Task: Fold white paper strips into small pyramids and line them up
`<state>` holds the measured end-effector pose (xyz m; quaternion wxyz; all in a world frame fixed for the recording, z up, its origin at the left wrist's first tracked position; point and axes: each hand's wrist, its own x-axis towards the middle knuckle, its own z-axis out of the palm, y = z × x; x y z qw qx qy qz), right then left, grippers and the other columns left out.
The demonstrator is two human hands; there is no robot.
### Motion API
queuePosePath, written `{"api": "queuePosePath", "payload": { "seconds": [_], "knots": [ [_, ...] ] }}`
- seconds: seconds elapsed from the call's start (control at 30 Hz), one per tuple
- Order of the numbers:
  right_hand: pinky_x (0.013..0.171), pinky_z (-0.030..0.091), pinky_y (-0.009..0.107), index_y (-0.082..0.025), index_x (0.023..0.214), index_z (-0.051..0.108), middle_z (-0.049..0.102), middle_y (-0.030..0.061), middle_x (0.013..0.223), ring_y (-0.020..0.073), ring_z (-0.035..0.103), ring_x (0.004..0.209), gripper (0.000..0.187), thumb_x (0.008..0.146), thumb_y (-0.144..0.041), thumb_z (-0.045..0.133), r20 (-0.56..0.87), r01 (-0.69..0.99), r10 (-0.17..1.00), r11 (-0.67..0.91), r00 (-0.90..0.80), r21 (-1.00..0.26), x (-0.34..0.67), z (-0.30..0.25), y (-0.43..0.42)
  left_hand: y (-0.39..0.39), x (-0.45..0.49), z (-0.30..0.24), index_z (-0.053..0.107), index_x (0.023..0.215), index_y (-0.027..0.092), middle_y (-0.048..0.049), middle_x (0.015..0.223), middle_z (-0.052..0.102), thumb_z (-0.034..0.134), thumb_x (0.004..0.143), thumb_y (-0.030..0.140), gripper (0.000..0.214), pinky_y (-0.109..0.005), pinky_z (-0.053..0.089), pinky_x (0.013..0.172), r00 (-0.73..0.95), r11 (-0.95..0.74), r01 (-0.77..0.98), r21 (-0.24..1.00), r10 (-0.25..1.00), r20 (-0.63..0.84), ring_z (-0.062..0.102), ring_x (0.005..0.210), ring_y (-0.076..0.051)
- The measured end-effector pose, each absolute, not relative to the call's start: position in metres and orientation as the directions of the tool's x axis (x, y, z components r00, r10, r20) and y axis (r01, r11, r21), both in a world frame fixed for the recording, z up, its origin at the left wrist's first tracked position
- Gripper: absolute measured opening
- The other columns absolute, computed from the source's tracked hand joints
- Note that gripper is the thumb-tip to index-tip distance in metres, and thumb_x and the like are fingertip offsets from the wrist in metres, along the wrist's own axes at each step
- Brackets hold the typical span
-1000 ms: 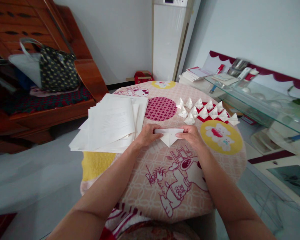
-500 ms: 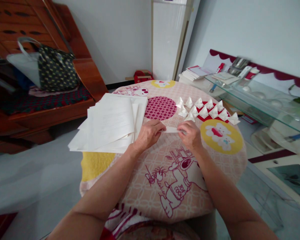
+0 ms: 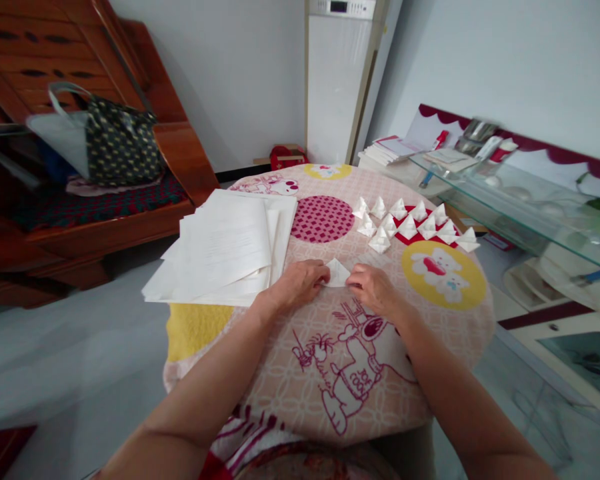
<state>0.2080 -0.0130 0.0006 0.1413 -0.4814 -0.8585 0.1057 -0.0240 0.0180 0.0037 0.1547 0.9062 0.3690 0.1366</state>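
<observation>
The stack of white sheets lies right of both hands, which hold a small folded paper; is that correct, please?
Not quite: the head view shows the stack of white sheets to the left of the left hand and right hand, which hold the folded paper.

Stretches the bare left forearm (image 3: 220, 373) and right forearm (image 3: 450, 393) forward, converging. Holds the left hand (image 3: 303, 283) palm down, fingers curled, tips pressing downward. Sets the right hand (image 3: 373, 288) just right of those fingertips, knuckles up, its own fingers bent down, tips nearly meeting the left's.
</observation>
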Motion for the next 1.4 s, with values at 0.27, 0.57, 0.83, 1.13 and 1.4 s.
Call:
{"api": "queuePosePath", "payload": {
  "seconds": [0.27,0.57,0.83,1.13,1.4],
  "knots": [
    [0.067,0.039,0.027,-0.016,0.071,0.072,0.063,0.0027,0.077,0.0152,0.056,0.071,0.017,0.085,-0.008,0.066,0.167,0.731,0.916,0.393,-0.365,-0.557,0.215,-0.004,-0.002,0.03,-0.029,0.004,0.078,0.087,0.016,-0.0049,0.086,0.075,0.063,0.087,0.019,0.015,-0.026,0.045,0.073,0.56,-0.513,0.665,0.543,0.823,0.092,0.064,0.078,-0.016],
    [0.067,0.036,0.028,-0.016,0.068,0.072,0.065,0.0035,0.07,0.0165,0.056,0.069,0.019,0.085,-0.012,0.063,0.165,0.789,0.954,0.299,-0.25,-0.537,0.212,-0.008,0.004,0.038,-0.035,0.001,0.074,0.076,0.016,0.0002,0.068,0.067,0.062,0.088,0.027,0.02,-0.025,0.033,0.062,0.471,-0.392,0.695,0.603,0.882,0.031,0.054,0.064,-0.012],
    [0.062,0.034,0.027,-0.016,0.067,0.074,0.066,0.0021,0.064,0.0157,0.055,0.063,0.017,0.082,-0.016,0.066,0.089,0.813,0.987,0.162,-0.135,-0.559,0.208,-0.005,0.003,0.04,-0.034,0.001,0.074,0.079,0.016,-0.0012,0.071,0.069,0.063,0.086,0.026,0.016,-0.026,0.034,0.063,0.419,-0.341,0.748,0.569,0.908,-0.006,0.056,0.065,-0.013],
    [0.062,0.035,0.027,-0.017,0.068,0.074,0.069,0.0023,0.066,0.0157,0.058,0.064,0.013,0.08,-0.017,0.07,0.06,0.828,0.996,0.088,-0.065,-0.554,0.204,-0.005,0.005,0.038,-0.031,0.001,0.076,0.082,0.017,-0.0044,0.079,0.075,0.068,0.086,0.027,0.014,-0.026,0.038,0.065,0.384,-0.335,0.792,0.51,0.923,0.009,0.061,0.07,-0.014],
    [0.062,0.036,0.027,-0.017,0.066,0.073,0.069,0.0018,0.065,0.0161,0.058,0.064,0.013,0.079,-0.018,0.071,0.061,0.821,0.997,0.082,-0.057,-0.565,0.204,-0.006,0.005,0.038,-0.03,-0.002,0.076,0.082,0.016,-0.0045,0.08,0.074,0.069,0.086,0.024,0.011,-0.026,0.041,0.066,0.399,-0.363,0.792,0.49,0.916,0.034,0.061,0.07,-0.015]
  ]
}}
